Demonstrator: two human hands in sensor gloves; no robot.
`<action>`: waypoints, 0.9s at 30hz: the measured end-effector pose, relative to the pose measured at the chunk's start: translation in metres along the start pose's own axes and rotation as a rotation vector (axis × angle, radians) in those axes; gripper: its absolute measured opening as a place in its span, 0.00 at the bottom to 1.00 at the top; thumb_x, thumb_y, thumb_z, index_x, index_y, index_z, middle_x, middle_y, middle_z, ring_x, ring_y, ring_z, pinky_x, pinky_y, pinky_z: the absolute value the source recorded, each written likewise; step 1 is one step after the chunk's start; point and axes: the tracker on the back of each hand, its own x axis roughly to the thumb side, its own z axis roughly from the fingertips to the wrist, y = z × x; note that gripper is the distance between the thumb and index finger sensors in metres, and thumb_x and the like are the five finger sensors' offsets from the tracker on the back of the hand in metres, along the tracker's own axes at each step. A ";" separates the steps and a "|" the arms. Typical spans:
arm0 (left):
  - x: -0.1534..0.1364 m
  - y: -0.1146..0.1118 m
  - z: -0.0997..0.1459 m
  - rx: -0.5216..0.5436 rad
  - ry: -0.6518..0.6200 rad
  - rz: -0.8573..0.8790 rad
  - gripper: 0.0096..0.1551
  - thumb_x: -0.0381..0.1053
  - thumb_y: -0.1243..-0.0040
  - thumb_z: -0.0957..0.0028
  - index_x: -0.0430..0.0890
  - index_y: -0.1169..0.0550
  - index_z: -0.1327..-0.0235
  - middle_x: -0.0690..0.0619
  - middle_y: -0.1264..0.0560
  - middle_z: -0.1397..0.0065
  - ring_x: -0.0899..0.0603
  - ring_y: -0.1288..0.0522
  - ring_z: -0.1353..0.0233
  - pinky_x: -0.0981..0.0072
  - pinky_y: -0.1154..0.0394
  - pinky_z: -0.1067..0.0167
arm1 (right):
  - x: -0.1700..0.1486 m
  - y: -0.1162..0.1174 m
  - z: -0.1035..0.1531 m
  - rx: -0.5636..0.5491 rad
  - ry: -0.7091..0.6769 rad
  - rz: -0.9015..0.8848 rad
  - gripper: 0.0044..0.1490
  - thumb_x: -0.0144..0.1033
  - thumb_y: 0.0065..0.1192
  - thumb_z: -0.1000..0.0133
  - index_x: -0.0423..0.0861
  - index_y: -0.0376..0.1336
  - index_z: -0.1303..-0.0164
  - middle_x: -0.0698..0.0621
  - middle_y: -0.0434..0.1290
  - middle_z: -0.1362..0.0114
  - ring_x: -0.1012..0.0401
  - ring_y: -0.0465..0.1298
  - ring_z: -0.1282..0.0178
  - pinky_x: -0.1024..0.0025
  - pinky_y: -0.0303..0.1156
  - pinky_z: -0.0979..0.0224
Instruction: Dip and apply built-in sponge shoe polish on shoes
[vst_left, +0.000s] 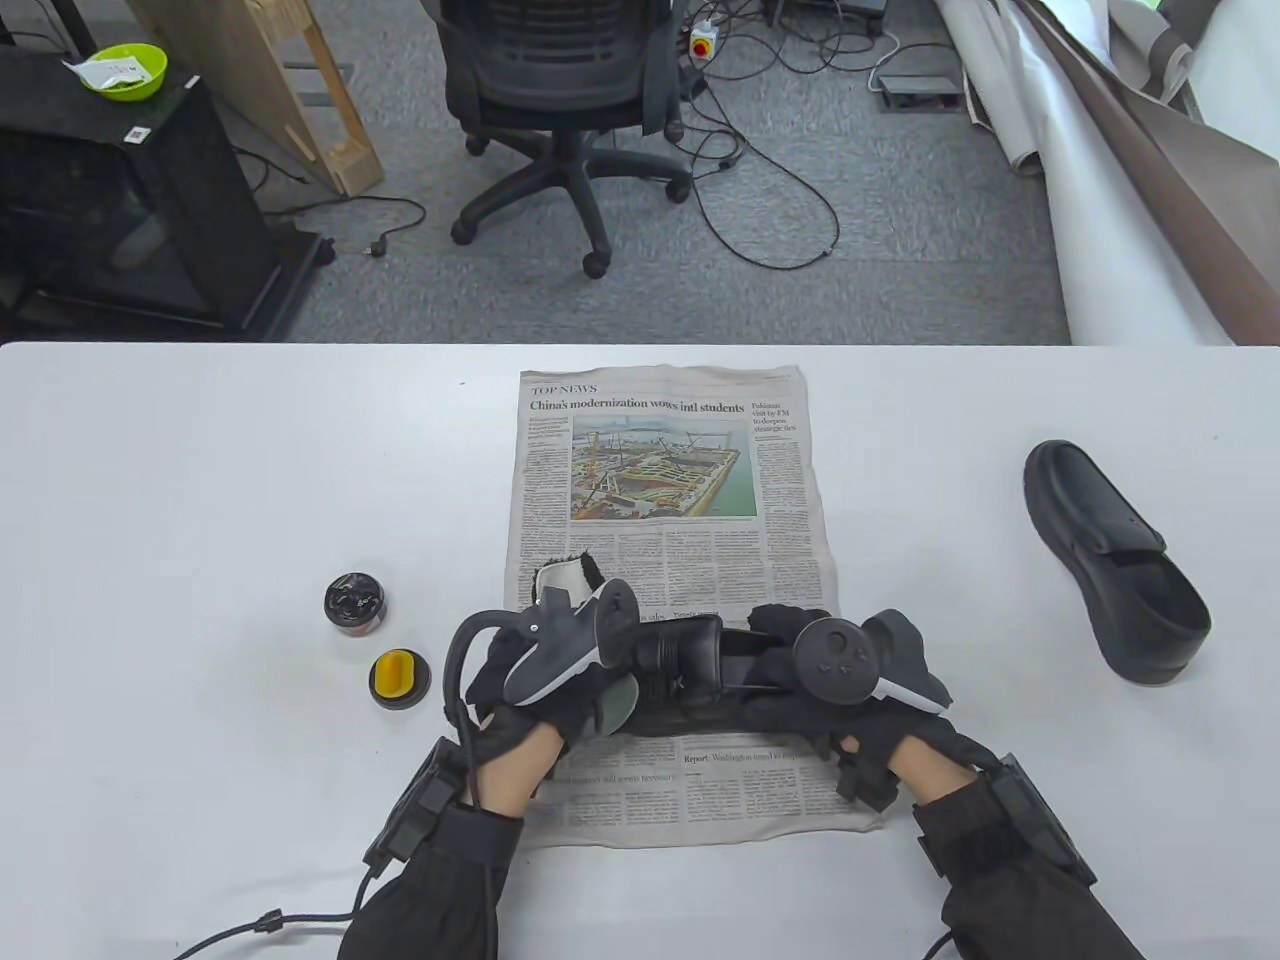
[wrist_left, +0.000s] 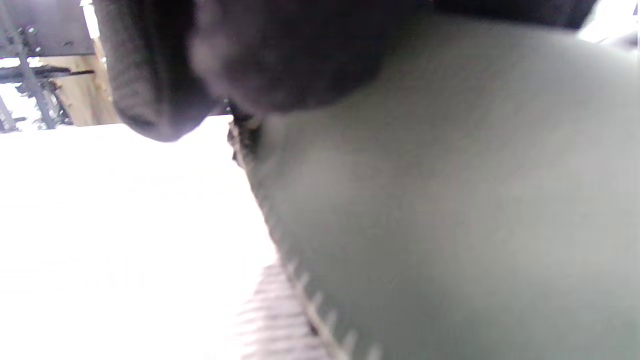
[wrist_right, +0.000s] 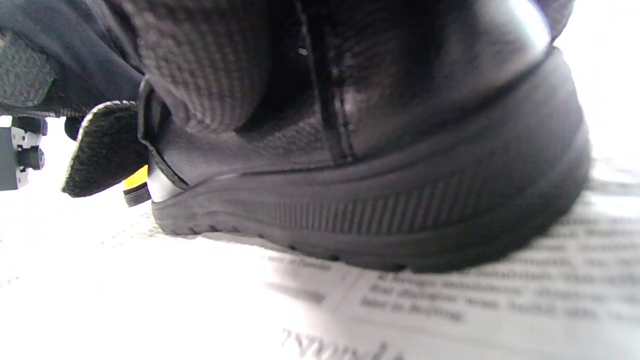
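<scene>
- Black leather shoe (vst_left: 690, 670) is held on the newspaper (vst_left: 670, 480), gripped at either end by the left hand (vst_left: 540, 690) and the right hand (vst_left: 850, 700).
- Right-hand fingers (wrist_right: 200, 60) are seen clamped over the shoe's rear, sole resting on the printed page.
- Left-hand fingers (wrist_left: 150, 75) are pressed against a grey-green surface; whether they are closed around it cannot be told.
- Polish tin (vst_left: 355, 602) is seen open just beyond the left fingers, with the yellow sponge applicator (vst_left: 400, 678) beside it on the white table (vst_left: 200, 480).
- Second shoe (vst_left: 1115, 560) is left well apart, outward of the right fingers.
</scene>
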 end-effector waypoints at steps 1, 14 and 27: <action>-0.003 -0.001 0.000 0.016 0.001 -0.006 0.30 0.67 0.32 0.60 0.54 0.20 0.47 0.57 0.14 0.60 0.59 0.17 0.79 0.59 0.15 0.54 | 0.000 0.000 0.000 -0.001 0.000 0.001 0.26 0.56 0.70 0.59 0.57 0.75 0.54 0.50 0.54 0.21 0.45 0.66 0.25 0.42 0.65 0.25; 0.031 0.026 -0.003 0.046 -0.165 0.201 0.31 0.67 0.31 0.60 0.53 0.20 0.47 0.58 0.14 0.61 0.59 0.17 0.79 0.59 0.15 0.55 | 0.000 0.000 0.000 0.005 -0.006 0.001 0.27 0.56 0.70 0.59 0.57 0.74 0.53 0.50 0.53 0.21 0.44 0.65 0.25 0.42 0.64 0.24; 0.054 0.012 -0.015 0.033 -0.169 0.116 0.32 0.68 0.36 0.59 0.53 0.21 0.45 0.58 0.14 0.60 0.59 0.17 0.79 0.59 0.15 0.54 | 0.000 0.000 0.000 0.005 -0.005 -0.003 0.26 0.56 0.70 0.59 0.57 0.74 0.53 0.50 0.53 0.21 0.44 0.65 0.25 0.42 0.64 0.24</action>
